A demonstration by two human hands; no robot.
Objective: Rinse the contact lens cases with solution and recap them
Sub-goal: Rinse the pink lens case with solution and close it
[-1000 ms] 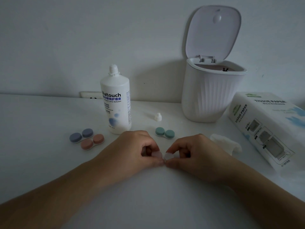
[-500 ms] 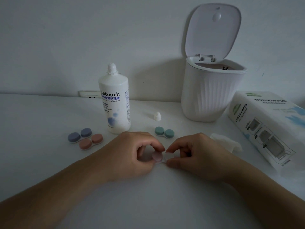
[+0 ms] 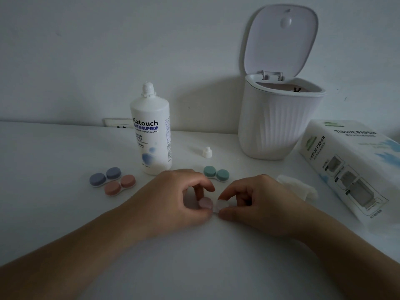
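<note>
A small lens case lies on the white table between my hands. My left hand (image 3: 173, 198) pinches its pale pink cap (image 3: 205, 203) with thumb and forefinger. My right hand (image 3: 257, 202) pinches the case's whitish right half (image 3: 221, 205). Behind my left hand stands the uncapped white solution bottle (image 3: 151, 135), and its small white cap (image 3: 206, 152) lies on the table to the right. A capped purple case (image 3: 105, 176) and a capped orange case (image 3: 120, 184) sit at the left. A capped green case (image 3: 216, 173) sits just behind my hands.
A white ribbed bin (image 3: 277, 122) with its lid up stands at the back right. A tissue paper pack (image 3: 355, 167) lies at the right edge, with a crumpled tissue (image 3: 296, 188) beside my right hand. A wall socket (image 3: 118, 123) sits behind the bottle.
My left forefinger has lifted and arched, and the pink cap on the case's left side now shows between finger and thumb. My right hand has kept its hold in place.
</note>
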